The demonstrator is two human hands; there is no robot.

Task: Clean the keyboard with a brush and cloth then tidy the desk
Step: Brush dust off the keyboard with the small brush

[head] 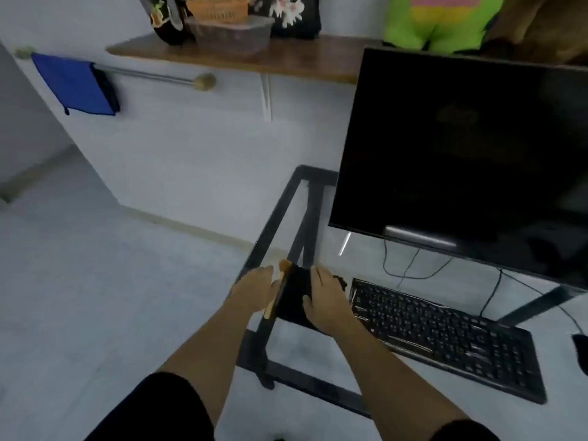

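A black keyboard (445,335) lies on the glass desk (276,214), in front of the dark monitor (461,148). At the desk's left edge, a brush with a pale wooden handle (276,297) lies beside a black cloth (294,297). My left hand (254,289) rests against the brush's outer side with its fingers straight. My right hand (329,300) lies flat on the cloth, just left of the keyboard. The brush's bristles are hard to tell from the cloth.
A black mouse (580,345) peeks in at the right edge, and cables run behind the keyboard. A wooden shelf (286,60) on the wall carries a plastic box and bags. A blue cloth (76,84) hangs on a rail at the left. Light floor lies left of the desk.
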